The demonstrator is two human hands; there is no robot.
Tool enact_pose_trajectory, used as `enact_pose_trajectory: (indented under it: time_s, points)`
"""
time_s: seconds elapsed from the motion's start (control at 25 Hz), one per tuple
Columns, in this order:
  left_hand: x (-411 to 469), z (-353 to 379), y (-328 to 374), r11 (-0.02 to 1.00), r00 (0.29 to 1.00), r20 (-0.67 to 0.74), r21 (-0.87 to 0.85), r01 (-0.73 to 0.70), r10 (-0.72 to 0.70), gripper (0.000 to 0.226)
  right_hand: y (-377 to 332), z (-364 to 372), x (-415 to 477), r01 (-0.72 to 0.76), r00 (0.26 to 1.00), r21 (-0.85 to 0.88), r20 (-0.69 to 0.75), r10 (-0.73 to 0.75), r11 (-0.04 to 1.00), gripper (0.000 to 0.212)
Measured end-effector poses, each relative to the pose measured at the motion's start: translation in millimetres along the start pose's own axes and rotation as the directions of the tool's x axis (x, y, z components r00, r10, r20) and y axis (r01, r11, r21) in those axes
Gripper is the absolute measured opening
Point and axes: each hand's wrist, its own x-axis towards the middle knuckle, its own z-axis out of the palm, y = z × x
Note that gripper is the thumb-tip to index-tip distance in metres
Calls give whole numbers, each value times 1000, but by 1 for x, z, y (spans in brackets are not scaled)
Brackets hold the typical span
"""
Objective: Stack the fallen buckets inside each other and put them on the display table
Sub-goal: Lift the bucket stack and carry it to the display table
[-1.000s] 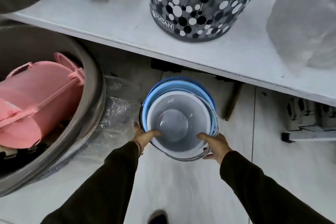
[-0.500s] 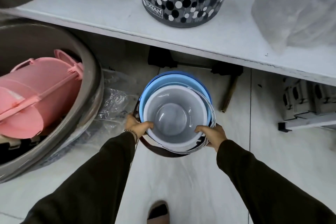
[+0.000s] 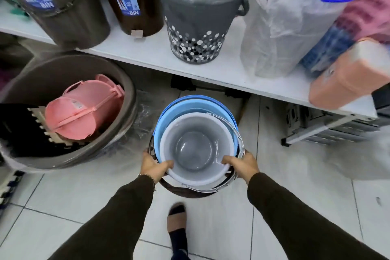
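Observation:
A stack of nested buckets point(image 3: 196, 150) hangs above the tiled floor: a white one innermost, light blue ones around it, a dark brown one outermost, with thin wire handles at the right. My left hand point(image 3: 153, 165) grips the stack's near left rim, thumb inside the white bucket. My right hand point(image 3: 242, 164) grips the near right rim the same way. The white display table point(image 3: 221, 72) runs across just beyond the stack, its edge higher in view than the rims.
On the table stand two brown bins point(image 3: 135, 0), a grey dotted bucket point(image 3: 198, 12), a plastic-wrapped item point(image 3: 280, 27) and an orange box point(image 3: 348, 76). A large grey tub point(image 3: 118, 141) holding a pink basket point(image 3: 84, 110) sits on the floor at left. A folded step ladder point(image 3: 329, 129) lies under the table at right.
The bucket stack has risen off the floor in both hands, and my view has lifted and pulled back, bringing more of the table's goods into sight.

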Motion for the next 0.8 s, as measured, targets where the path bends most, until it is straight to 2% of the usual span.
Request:
enact_pose_trajectory:
  time_s: [0.08, 0.16, 0.32, 0.44, 0.56, 0.68, 0.8]
  points:
    - [-54, -18, 28, 999, 999, 7, 0, -37, 37, 66, -25, -16, -57, 52, 998, 13, -20, -52, 999, 40]
    - [-108, -34, 61, 995, 995, 11, 15, -103, 103, 70, -49, -33, -113, 87, 995, 53, -48, -84, 995, 45]
    - [-208, -63, 126, 965, 965, 33, 16, -262, 261, 109, -100, -66, -204, 195, 977, 79, -101, -187, 978, 31]
    - [-265, -79, 162, 937, 936, 49, -39, -348, 350, 98, -138, -90, -259, 302, 947, 67, -138, -291, 951, 32]
    - [-309, -85, 201, 890, 893, -5, -75, -449, 450, 83, -177, -109, -295, 407, 901, 61, -194, -389, 912, 43]
    - [-334, -84, 249, 853, 860, -50, -116, -509, 507, 96, -223, -126, -313, 489, 854, 58, -233, -465, 870, 54]
    - [-342, -78, 302, 804, 815, -71, -136, -579, 575, 91, -282, -140, -320, 575, 793, 35, -270, -546, 817, 45]
